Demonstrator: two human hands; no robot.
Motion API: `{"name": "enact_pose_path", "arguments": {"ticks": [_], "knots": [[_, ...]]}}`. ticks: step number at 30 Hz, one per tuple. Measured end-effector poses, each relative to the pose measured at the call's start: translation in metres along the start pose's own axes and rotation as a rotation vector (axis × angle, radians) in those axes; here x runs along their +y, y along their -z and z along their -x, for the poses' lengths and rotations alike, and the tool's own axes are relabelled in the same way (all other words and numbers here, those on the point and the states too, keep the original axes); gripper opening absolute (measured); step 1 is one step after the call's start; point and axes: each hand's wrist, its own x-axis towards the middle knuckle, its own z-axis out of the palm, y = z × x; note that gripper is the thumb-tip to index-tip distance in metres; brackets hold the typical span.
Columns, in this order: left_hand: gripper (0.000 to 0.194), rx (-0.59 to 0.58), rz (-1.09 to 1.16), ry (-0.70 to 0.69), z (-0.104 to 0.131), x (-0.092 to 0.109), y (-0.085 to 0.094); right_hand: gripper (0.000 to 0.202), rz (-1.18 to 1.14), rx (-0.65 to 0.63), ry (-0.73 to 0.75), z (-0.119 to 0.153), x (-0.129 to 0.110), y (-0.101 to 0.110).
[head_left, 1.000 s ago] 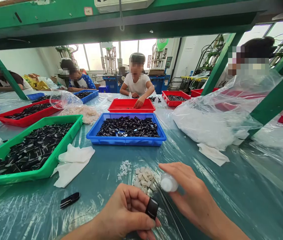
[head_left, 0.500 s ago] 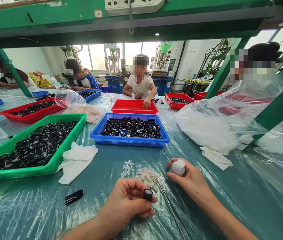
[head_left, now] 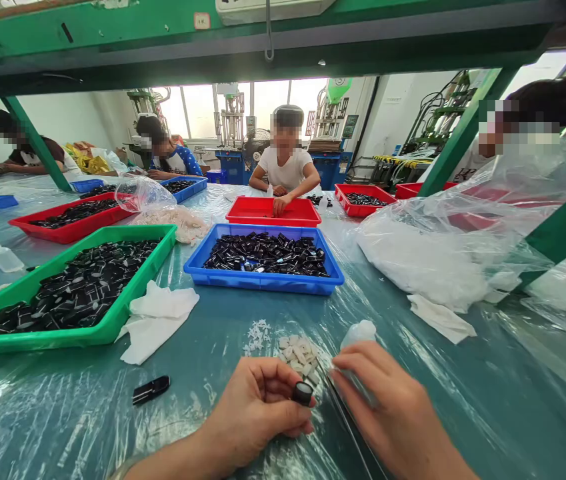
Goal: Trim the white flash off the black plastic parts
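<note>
My left hand (head_left: pixel 257 410) is closed on a small black piece (head_left: pixel 303 393) with a round, pale end facing up. My right hand (head_left: pixel 393 407) hovers beside a pair of metal tweezers (head_left: pixel 345 417), its fingers apart and loosely curved, with fingertips close to the shafts; whether they touch cannot be made out. Just behind that hand is a translucent white bottle (head_left: pixel 360 332), partly hidden by the fingers. Between the hands and the trays lie a pile of beige flat pieces (head_left: pixel 299 352) and a smaller heap of white bits (head_left: pixel 257 335).
A blue tray (head_left: pixel 263 283) and a green tray (head_left: pixel 107 333) hold many black parts. One black part (head_left: pixel 151 390) lies alone at left. White cloths (head_left: pixel 160 317) and a plastic bag (head_left: pixel 423 253) rest on the sheeted table. A co-worker (head_left: pixel 285 167) reaches into a red tray (head_left: pixel 303 212).
My right hand has let go of the white bottle and moved down toward the tweezers. My left hand still holds the black piece. The view has shifted slightly.
</note>
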Motion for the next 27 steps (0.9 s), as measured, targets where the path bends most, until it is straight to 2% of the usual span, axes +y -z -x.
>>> {"name": "enact_pose_path", "arguments": {"ticks": [3,6,9,15,21,25,27], "knots": [[0.018,-0.003,-0.008,-0.004,0.001,0.0,-0.001,0.029,0.095,-0.122,0.009,0.009,-0.008,-0.024],[0.018,-0.014,-0.01,-0.006,0.002,0.0,-0.002,0.029,0.159,-0.141,-0.012,0.018,-0.006,-0.041],[0.019,-0.02,-0.016,-0.002,0.002,0.0,-0.002,0.028,0.191,-0.163,-0.018,0.024,-0.001,-0.047],[0.021,-0.032,-0.028,0.017,0.002,-0.001,-0.002,0.021,0.228,-0.196,-0.025,0.026,0.003,-0.047],[0.021,-0.043,-0.073,0.04,0.002,0.001,-0.003,0.03,0.194,-0.179,-0.043,0.024,0.005,-0.049],[0.023,-0.047,-0.085,0.039,0.001,0.0,-0.002,0.03,0.084,-0.161,-0.09,0.016,0.002,-0.034],[0.023,-0.063,-0.09,0.037,0.001,-0.001,-0.002,0.024,-0.016,-0.173,-0.168,0.009,0.0,-0.021]]}}
